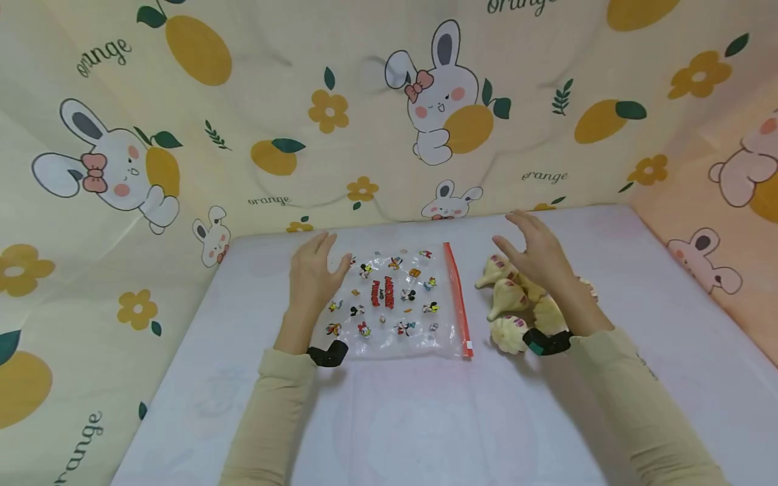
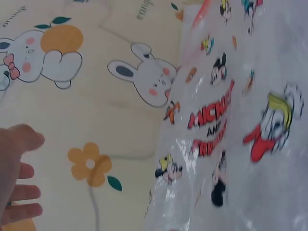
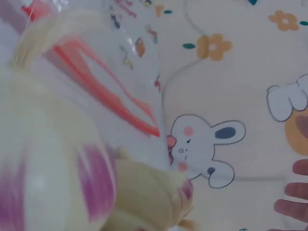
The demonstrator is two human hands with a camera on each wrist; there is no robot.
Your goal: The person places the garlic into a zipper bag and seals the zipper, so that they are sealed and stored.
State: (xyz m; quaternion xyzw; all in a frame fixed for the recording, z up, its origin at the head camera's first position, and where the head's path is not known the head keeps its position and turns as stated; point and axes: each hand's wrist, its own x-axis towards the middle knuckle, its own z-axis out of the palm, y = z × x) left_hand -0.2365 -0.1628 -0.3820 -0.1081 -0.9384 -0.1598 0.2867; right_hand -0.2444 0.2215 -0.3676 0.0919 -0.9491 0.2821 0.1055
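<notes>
A clear zip bag (image 1: pixel 383 341) printed with cartoon characters and red "Mickey and Friends" lettering lies flat on the table. Its red zipper edge (image 1: pixel 457 297) faces right. My left hand (image 1: pixel 312 278) hovers over the bag's left side, fingers apart and holding nothing; they also show at the edge of the left wrist view. To the right of the bag is a pile of garlic bulbs (image 1: pixel 507 297), cream with purple patches. Above this pile hangs my right hand (image 1: pixel 542 258), thumb and fingers spread with nothing between them. My right forearm hides part of the pile.
The table (image 1: pixel 413 418) has a pale covering. Cloth walls (image 1: pixel 340 61) with rabbits, oranges and flowers rise behind it and at both sides. A black camera mount (image 1: pixel 328 354) sits at my left wrist and another (image 1: pixel 547 341) at my right.
</notes>
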